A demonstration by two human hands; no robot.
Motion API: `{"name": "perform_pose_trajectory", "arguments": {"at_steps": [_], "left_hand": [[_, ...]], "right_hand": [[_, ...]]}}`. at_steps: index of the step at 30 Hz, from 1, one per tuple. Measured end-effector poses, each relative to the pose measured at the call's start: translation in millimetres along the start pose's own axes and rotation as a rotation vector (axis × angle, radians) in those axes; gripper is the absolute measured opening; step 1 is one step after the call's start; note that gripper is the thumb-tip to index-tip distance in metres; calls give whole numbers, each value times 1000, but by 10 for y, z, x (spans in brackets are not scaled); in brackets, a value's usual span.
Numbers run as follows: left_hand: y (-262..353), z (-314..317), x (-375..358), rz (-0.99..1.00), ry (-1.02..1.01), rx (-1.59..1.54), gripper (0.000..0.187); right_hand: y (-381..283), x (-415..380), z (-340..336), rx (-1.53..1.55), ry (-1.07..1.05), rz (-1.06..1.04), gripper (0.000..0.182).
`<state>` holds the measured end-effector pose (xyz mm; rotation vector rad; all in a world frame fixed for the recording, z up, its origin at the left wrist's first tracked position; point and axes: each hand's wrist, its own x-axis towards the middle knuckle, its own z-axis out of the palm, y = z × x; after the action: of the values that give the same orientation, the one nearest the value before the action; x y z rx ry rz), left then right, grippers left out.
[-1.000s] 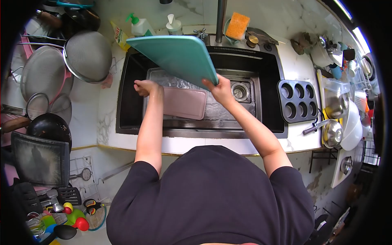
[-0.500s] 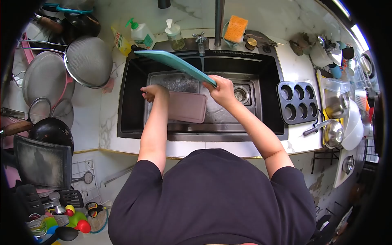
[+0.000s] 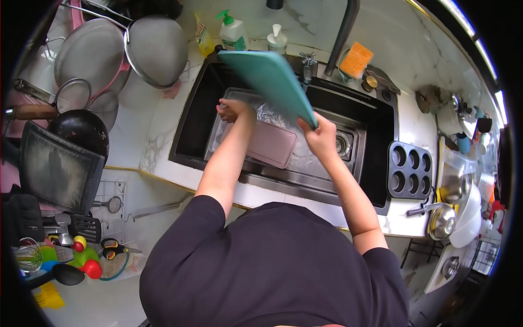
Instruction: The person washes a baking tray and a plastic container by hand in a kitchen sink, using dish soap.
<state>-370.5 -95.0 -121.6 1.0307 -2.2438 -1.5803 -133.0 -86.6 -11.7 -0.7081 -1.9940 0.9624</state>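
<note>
— The right hand [image 3: 321, 135] pinched the near corner of the teal cutting board [image 3: 271, 82]; the left hand [image 3: 231, 110] was curled into a loose fist, though what it held, if anything, I couldn't tell.

— Where was the board?

— Lifted and tilted over the sink [image 3: 381, 163], far edge near the soap bottles [image 3: 234, 34], probably so water would run off into the basin.

— And under it?

— A pink cutting board [image 3: 267, 144] lay flat on the sink's bottom, just beside the drain [image 3: 342, 145]. The left hand hovered above its far corner.

— Anything alongside?

— A muffin tin [image 3: 409, 170] sat on the right rim, an orange sponge [image 3: 354, 60] by the faucet [image 3: 340, 38].
</note>
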Motion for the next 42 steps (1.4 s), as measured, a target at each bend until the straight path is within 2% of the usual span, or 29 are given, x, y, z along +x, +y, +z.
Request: {"name": "perform_pose_trajectory", "arguments": {"at_steps": [1, 3, 5, 6, 7, 9, 13, 15, 17, 19, 20, 21, 23, 24, 25, 26, 27, 28, 29, 30, 32, 33, 34, 35, 37, 39, 41, 42], "left_hand": [[24, -23, 14, -4, 4, -6, 44], [26, -78, 48, -44, -40, -3, 42], [13, -102, 111, -56, -52, -24, 40], [-7, -110, 140, -42, -4, -34, 41], [-27, -103, 141, -27, 45, -46, 41], [-49, -107, 141, -63, 39, -6, 41], [-15, -210, 201, -35, 19, -37, 42], [48, -314, 183, -170, -55, -60, 45], [55, -369, 231, -151, -68, -46, 46], [26, -372, 228, -100, -9, -12, 44], [17, -365, 217, -141, -22, -23, 43], [-8, -373, 234, -131, -41, -20, 43], [-81, -277, 344, -78, 63, 90, 38], [-164, -209, 447, 2, 38, 180, 34], [-265, -146, 555, 90, 1, 270, 30], [-360, -119, 599, 389, 5, 549, 29], [-824, 406, 1138, 271, -54, 334, 31], [-402, -192, 660, 132, -221, 205, 33], [-155, -492, 290, 39, -136, 69, 36], [-37, -665, 136, -13, -169, 30, 40], [-115, -593, 199, -34, -235, 55, 42], [-136, -574, 217, -67, -259, 85, 46], [126, -1060, -236, -184, -300, -155, 52], [106, -1034, -244, -179, -308, -156, 52], [108, -1083, -296, -141, -297, -165, 53], [112, -1081, -334, -187, -322, -199, 53], [34, -994, -312, -260, -377, -282, 50], [14, -1009, -330, -276, -390, -317, 53]], "right_hand": [[-19, 7, -22, 147, -105, 218, 13], [15, 7, -22, 24, -97, 207, 13], [95, -8, 24, -77, 166, -148, 12], [47, -3, -3, -17, 69, -77, 12], [4, 13, -47, -24, 74, -76, 12], [-62, 21, -108, 29, -119, 173, 10], [-84, 4, -95, -3, -61, 34, 10], [-94, -16, -132, -14, -23, 41, 10], [-110, -21, -157, -23, 20, 48, 10], [-114, 21, -224, 1, -77, -74, 10], [-139, 37, -309, 63, -237, 280, 8], [-132, -1, -315, 59, -216, 287, 8], [-96, -80, -268, -35, 29, -18, 12], [-76, -92, -267, -38, 75, -140, 11], [-86, -54, -386, -19, -102, -100, 12], [-123, -44, -480, 131, -205, 107, 13], [-97, -84, -492, 232, -147, 23, 16], [-203, -132, -532, 9, 5, -45, 16], [-180, -188, -537, -85, 101, -96, 16], [-159, -218, -553, -37, 72, -100, 15], [-181, -234, -697, 1, 53, -116, 14], [-248, -255, -790, -29, -42, -55, 14], [-291, -278, -846, -55, -138, 8, 14], [-262, -300, -850, -56, -128, 7, 14], [-200, -362, -822, -71, 169, -183, 14], [-178, -396, -934, -58, 137, -190, 15], [-236, -450, -1085, 139, -24, -22, 16], [-227, -509, -1089, -122, 103, -157, 16]]}}
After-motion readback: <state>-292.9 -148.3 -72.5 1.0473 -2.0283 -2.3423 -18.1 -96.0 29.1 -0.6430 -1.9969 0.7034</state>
